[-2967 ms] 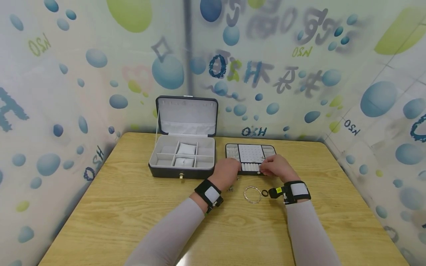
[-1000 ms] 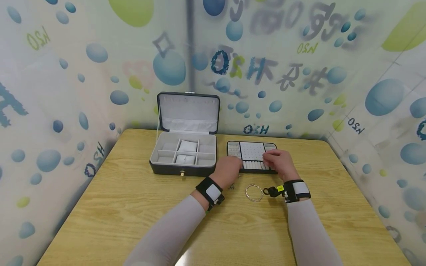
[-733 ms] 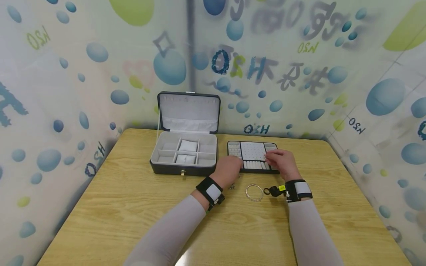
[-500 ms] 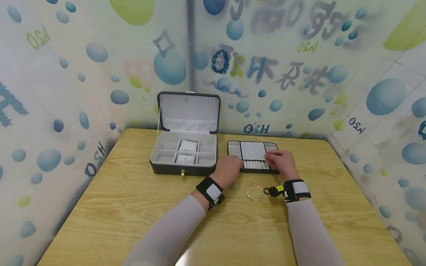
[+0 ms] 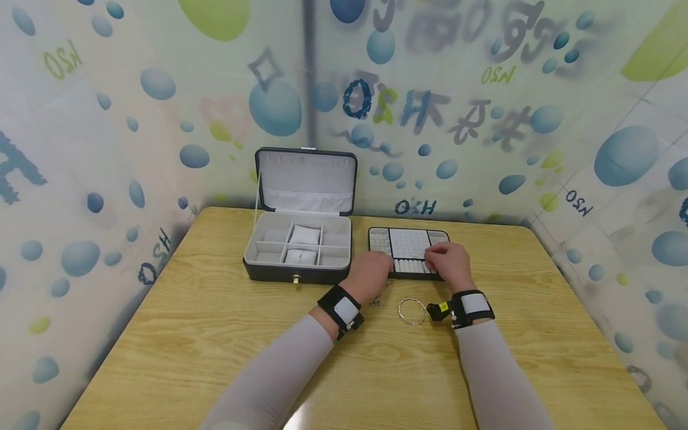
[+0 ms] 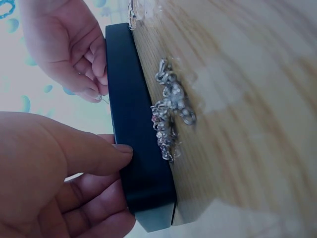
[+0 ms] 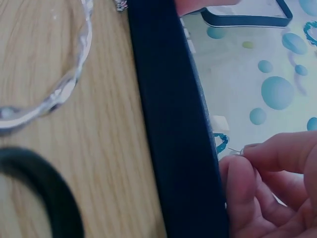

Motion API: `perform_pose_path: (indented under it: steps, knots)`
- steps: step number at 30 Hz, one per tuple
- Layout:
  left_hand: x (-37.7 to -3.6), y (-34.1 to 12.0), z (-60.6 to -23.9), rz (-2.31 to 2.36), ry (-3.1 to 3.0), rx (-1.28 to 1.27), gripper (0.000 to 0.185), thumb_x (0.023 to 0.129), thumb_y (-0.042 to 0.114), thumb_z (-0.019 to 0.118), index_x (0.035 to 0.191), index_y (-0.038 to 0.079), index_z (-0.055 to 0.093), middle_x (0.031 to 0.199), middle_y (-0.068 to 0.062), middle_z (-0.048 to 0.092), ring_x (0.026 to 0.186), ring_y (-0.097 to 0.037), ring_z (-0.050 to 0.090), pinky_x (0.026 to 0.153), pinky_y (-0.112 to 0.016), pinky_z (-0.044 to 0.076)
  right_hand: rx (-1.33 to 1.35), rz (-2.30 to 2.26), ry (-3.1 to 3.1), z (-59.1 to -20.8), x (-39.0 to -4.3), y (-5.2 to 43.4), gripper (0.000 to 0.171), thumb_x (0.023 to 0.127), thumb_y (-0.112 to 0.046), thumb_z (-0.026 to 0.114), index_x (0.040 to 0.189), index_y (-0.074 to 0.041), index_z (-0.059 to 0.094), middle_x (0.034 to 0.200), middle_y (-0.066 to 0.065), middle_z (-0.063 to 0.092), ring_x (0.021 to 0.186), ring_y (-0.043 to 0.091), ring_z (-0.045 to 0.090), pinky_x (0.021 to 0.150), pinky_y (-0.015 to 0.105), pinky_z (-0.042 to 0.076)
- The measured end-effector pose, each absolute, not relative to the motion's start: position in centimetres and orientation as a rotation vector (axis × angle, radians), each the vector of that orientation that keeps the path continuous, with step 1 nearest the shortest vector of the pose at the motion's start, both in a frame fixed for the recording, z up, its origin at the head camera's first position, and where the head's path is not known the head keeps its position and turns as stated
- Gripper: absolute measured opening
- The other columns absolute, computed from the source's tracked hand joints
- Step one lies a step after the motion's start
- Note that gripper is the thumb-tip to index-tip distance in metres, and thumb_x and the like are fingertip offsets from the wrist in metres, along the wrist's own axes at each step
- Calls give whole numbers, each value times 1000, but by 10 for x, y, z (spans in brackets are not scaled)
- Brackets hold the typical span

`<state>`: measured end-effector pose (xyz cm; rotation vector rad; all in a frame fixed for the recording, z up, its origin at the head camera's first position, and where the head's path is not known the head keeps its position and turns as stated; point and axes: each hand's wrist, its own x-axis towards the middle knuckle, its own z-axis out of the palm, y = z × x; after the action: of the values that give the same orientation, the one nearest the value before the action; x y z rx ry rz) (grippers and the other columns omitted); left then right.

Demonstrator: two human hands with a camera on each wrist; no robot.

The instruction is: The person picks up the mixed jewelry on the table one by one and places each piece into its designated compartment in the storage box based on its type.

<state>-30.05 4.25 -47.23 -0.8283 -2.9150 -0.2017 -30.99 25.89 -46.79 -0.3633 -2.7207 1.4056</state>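
Note:
My left hand (image 5: 369, 273) holds the front left corner of a dark jewelry tray (image 5: 416, 276). In the left wrist view its thumb (image 6: 101, 153) lies against the tray's dark side. My right hand (image 5: 450, 264) is over the tray's right part and pinches a small silver earring (image 7: 237, 151) between thumb and forefinger. A thin pin sticks out from it; the rest is mostly covered by the fingertips. White ring rolls (image 5: 409, 266) line the tray's front, behind them a dotted white panel (image 5: 409, 243). A silver chain with pinkish stones (image 6: 171, 109) lies before the tray.
An open jewelry box (image 5: 297, 275) with two small white cushions (image 5: 304, 235) stands left of the tray. A silver bangle (image 5: 411, 322) lies on the wooden table (image 5: 226, 334) before the tray, and a black ring (image 7: 59, 198) lies beside it. A patterned wall rises behind.
My right hand rose from the ring rolls to beside the dotted panel, then shifted slightly left and down. Its wrist camera now hides the black ring in the head view. My left hand stays at the tray.

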Motion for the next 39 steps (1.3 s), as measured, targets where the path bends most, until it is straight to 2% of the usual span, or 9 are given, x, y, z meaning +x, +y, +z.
perform_pose_path:
  steps: [6, 18, 25, 30, 39]
  knots:
    - [-300, 42, -471, -211, -2912, -834, 15, 99, 10, 71, 96, 21, 80, 101, 4, 80, 90, -13, 72, 72, -33, 59, -252, 1168, -2759, -470, -312, 252, 21, 97, -18, 70, 105, -2, 80, 88, 13, 77, 77, 21, 65, 65, 27, 49]
    - [-301, 42, -472, -204, -2899, -845, 15, 100, 12, 70, 97, 22, 81, 100, 5, 79, 89, -13, 72, 69, -32, 59, -138, 980, -2770, -474, -315, 246, 19, 100, -17, 68, 105, -2, 80, 96, 16, 76, 87, 29, 64, 71, 31, 46]
    - [-302, 41, -471, -164, -2897, -862, 8, 93, 16, 79, 98, 23, 80, 100, 5, 79, 90, -13, 72, 68, -32, 58, -75, 918, -2754, -476, -317, 245, 17, 99, -13, 70, 101, -1, 81, 93, 17, 77, 88, 30, 67, 75, 36, 49]
    - [-301, 41, -468, -179, -2911, -858, 8, 94, 16, 78, 100, 21, 80, 103, 4, 79, 92, -14, 73, 70, -33, 59, -54, 899, -2744, -476, -318, 244, 16, 99, -13, 71, 101, 0, 81, 94, 17, 78, 90, 31, 68, 79, 41, 51]
    - [-300, 42, -468, -165, -2921, -848, 8, 96, 16, 77, 98, 23, 80, 101, 5, 79, 90, -13, 73, 69, -32, 59, -56, 891, -2772, -476, -318, 244, 17, 100, -13, 69, 102, 0, 80, 95, 17, 77, 90, 31, 66, 80, 42, 51]
